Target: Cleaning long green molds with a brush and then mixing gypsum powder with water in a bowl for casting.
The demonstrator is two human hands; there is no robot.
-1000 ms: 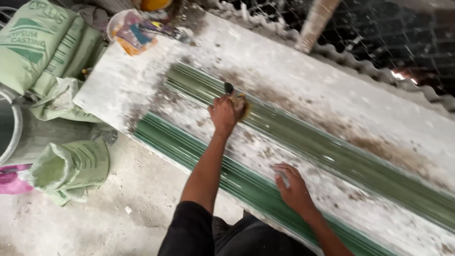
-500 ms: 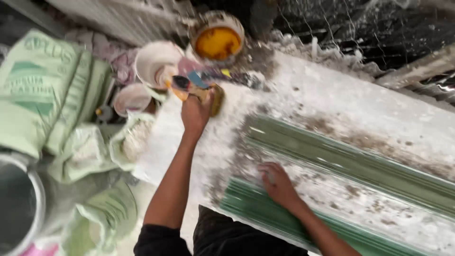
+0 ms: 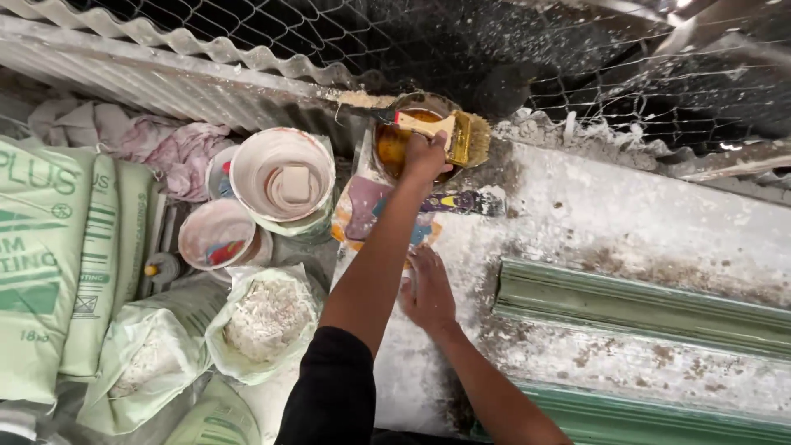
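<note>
The left hand point(image 3: 426, 155) is closed around the pale wooden handle of a wide, yellow-bristled paintbrush point(image 3: 451, 136), holding it level over the round rusty tin of orange-yellow liquid point(image 3: 394, 142), with the bristles past the tin's right rim. Just below the tin, on the white, paint-spattered slab point(image 3: 610, 214), the right hand point(image 3: 428, 290) lies open and flat, gripping nothing. A long green moulded strip point(image 3: 651, 306) runs across the slab, right of and well below the tin. Left of the tin stand a white plastic bucket with a pale block inside point(image 3: 283, 177) and a smaller stained white tub point(image 3: 219, 235); farther left lie pale green printed sacks point(image 3: 49, 247), and below the buckets an open bag of white powder point(image 3: 265, 317)
</note>
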